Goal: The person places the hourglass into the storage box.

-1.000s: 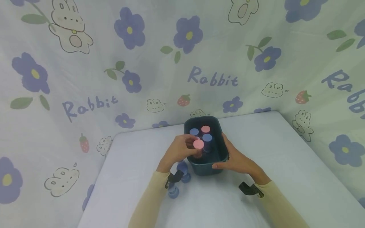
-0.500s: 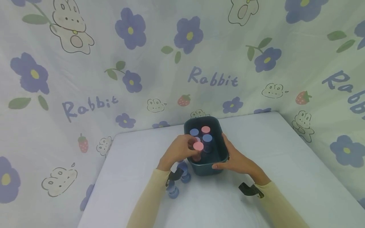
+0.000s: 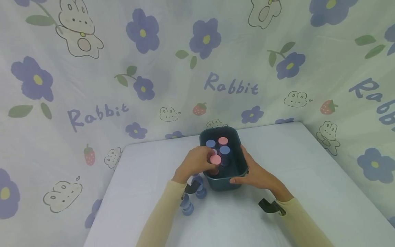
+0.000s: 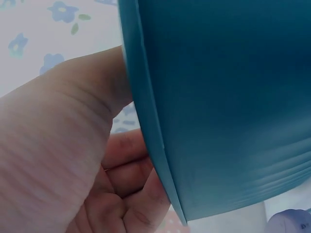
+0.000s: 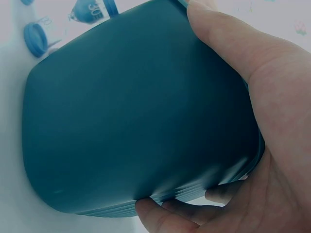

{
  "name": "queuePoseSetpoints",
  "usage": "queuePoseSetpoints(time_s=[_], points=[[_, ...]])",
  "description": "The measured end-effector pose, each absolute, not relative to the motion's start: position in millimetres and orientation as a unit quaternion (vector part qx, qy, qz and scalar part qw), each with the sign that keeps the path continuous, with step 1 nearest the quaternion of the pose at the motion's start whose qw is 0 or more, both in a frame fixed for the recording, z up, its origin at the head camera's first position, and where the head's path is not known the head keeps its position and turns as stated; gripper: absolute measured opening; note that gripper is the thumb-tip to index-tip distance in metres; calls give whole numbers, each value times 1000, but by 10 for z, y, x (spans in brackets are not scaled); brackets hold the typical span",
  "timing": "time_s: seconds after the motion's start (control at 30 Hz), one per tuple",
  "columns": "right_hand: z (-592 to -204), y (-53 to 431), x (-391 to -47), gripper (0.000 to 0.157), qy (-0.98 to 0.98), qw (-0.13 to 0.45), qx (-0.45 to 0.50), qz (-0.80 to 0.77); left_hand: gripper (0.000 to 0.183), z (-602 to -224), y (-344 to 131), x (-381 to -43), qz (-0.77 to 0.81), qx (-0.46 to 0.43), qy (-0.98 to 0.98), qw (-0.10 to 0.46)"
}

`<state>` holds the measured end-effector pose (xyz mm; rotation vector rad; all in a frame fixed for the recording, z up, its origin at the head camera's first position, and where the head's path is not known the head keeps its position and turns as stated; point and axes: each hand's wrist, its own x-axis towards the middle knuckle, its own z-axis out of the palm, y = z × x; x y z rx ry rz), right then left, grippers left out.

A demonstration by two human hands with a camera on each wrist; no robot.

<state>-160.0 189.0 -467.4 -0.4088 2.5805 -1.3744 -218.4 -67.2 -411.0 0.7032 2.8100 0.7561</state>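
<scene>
Pink-topped bottle (image 3: pixel 215 160), inside the dark teal bin (image 3: pixel 224 185), sits slightly lower than in the earlier frame. It is probably light, stiff and rather smooth, best held by its sides just below the top. Left hand (image 3: pixel 195 162) pinches it between thumb and fingers, parted only to its width. Just right of this pinch stands a blue-topped bottle (image 3: pixel 225 151). Farther right, the right hand (image 3: pixel 255 174) grips the bin's corner, thumb and fingers spread widely along two walls. Blue bottles (image 3: pixel 201 193) occupy the table (image 3: pixel 229 219) nearer the person than the pinch.

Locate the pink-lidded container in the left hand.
In the head view, the left hand pinches the pink-lidded container at the near left corner of the teal bin, left of the nearer blue-lidded container.
</scene>
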Motion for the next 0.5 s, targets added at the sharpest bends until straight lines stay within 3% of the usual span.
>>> queuePoseSetpoints(time_s=[0.5], points=[[-4679, 1887, -1590, 136, 867, 97, -136, -469, 25, -4126, -547, -2186, 150, 273, 950, 31]])
